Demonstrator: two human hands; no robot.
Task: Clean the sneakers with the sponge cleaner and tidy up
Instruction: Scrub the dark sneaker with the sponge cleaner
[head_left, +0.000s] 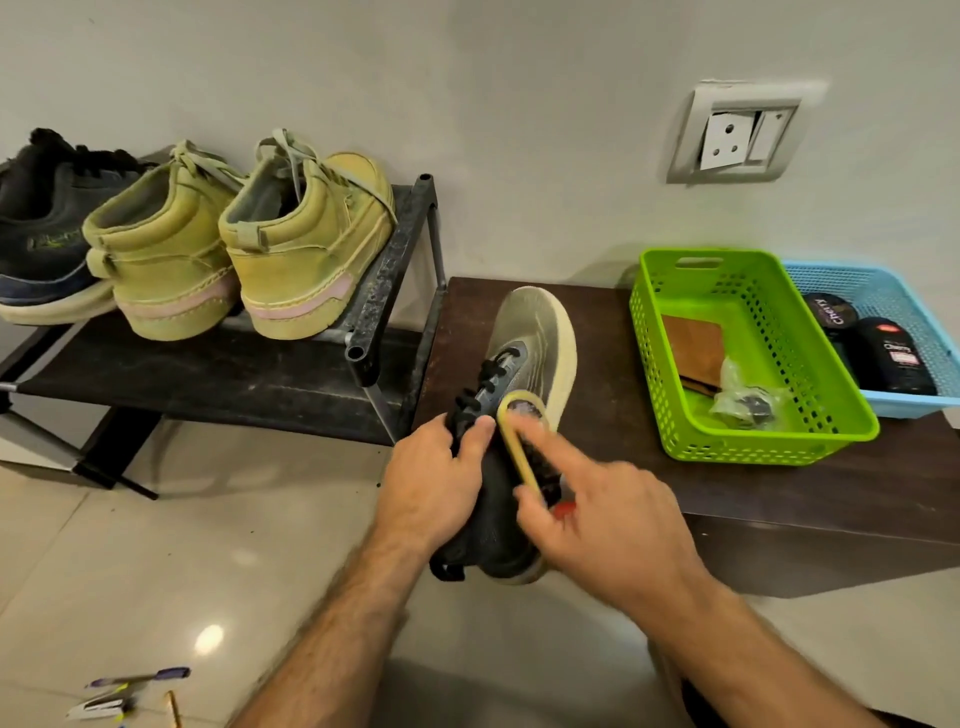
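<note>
The grey sneaker (511, 415) is steadied at the surface's (779, 483) left edge by curled left-hand fingers (470, 434); right-hand fingers (550, 452) pinch the sponge cleaner (519, 441) against its side for scrubbing.

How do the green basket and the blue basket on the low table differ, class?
The green basket stands nearer and in full view; the blue basket sits behind it, partly cut off. The green one holds a brown item and a clear bag; the blue one holds dark polish containers. Both are perforated plastic.
</note>
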